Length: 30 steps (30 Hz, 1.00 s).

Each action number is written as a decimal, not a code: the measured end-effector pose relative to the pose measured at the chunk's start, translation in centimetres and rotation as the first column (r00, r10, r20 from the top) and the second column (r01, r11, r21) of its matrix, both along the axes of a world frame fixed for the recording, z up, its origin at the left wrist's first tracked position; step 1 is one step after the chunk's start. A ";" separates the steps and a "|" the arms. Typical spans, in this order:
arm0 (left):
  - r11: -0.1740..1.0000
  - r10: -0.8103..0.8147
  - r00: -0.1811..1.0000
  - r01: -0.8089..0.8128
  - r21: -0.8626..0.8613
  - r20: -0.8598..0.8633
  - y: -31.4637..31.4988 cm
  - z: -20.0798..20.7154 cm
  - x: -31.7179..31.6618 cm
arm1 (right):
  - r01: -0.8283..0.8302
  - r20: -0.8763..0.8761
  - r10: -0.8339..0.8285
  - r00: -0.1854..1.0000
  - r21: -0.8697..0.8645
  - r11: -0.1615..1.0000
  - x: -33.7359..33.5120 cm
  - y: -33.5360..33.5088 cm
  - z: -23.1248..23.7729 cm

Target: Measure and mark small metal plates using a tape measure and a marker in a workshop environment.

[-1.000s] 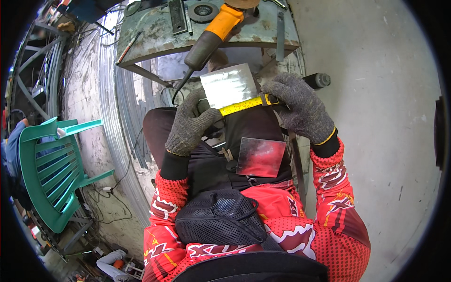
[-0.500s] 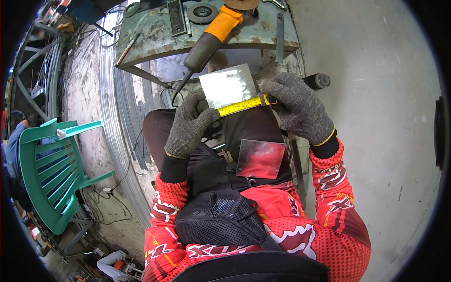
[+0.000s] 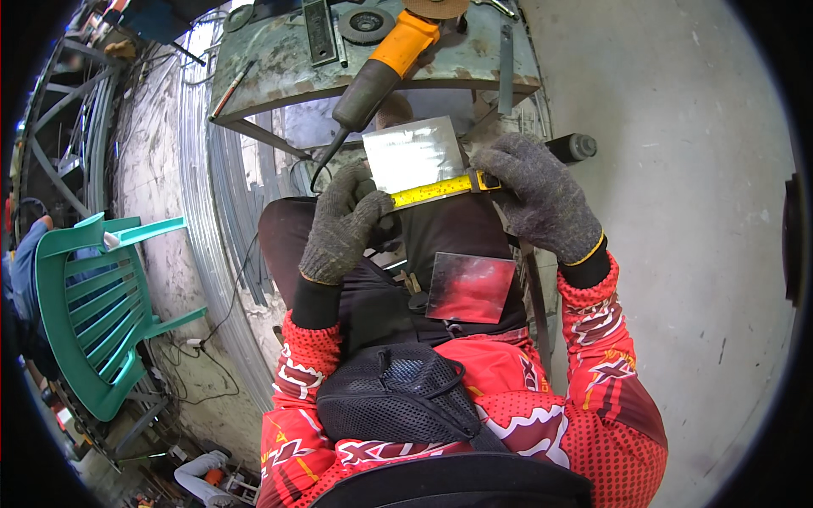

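Note:
A yellow tape measure [image 3: 432, 190] is stretched along the near edge of a shiny square metal sheet [image 3: 413, 151]. My left hand [image 3: 340, 227], in a dark grey knit glove, pinches the tape's left end by the sheet's lower left corner. In the matching glove, my right hand [image 3: 540, 196] is closed around the tape's case, most of which its fingers hide. Whether either hand also grips the sheet I cannot tell. On my right thigh lies a second square metal plate [image 3: 470, 288], reflecting red from my shirt.
Ahead stands a worn metal table [image 3: 279, 80] bearing an orange and black angle grinder [image 3: 394, 63], a flap disc [image 3: 366, 25], a steel ruler [image 3: 506, 68] and a pencil [image 3: 233, 89]. A green plastic chair [image 3: 102, 313] is at left, near long metal bars [image 3: 203, 186] and cables.
The metal sheet has shifted very slightly to the right. Both hands keep nearly the same place and hold on the tape measure.

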<state>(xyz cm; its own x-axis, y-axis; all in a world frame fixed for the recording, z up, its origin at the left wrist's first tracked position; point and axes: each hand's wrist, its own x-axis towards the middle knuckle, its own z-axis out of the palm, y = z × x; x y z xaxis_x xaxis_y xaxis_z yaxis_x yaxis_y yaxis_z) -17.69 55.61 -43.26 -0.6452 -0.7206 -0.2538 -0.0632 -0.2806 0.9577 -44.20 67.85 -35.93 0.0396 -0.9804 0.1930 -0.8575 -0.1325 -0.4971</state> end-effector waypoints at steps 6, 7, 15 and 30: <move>0.976 0.073 0.995 -0.058 0.211 -0.067 0.5 0.5 -0.5 | 0.020 -0.005 -0.020 1.000 0.043 0.999 0.5 -0.1 0.1; 0.984 0.088 0.993 -0.075 0.162 -0.077 0.6 0.4 -0.7 | 0.021 -0.034 -0.019 0.999 0.062 0.998 0.5 -0.2 0.1; 1.000 0.002 1.000 -0.002 -0.026 -0.017 -0.2 -0.2 -0.2 | -0.165 -0.312 0.195 0.930 0.120 0.979 0.0 -1.3 1.7; 0.997 0.036 0.999 -0.035 0.062 -0.017 0.1 -0.7 -0.5 | -0.248 -0.438 0.294 0.850 0.160 0.955 1.2 -2.4 1.6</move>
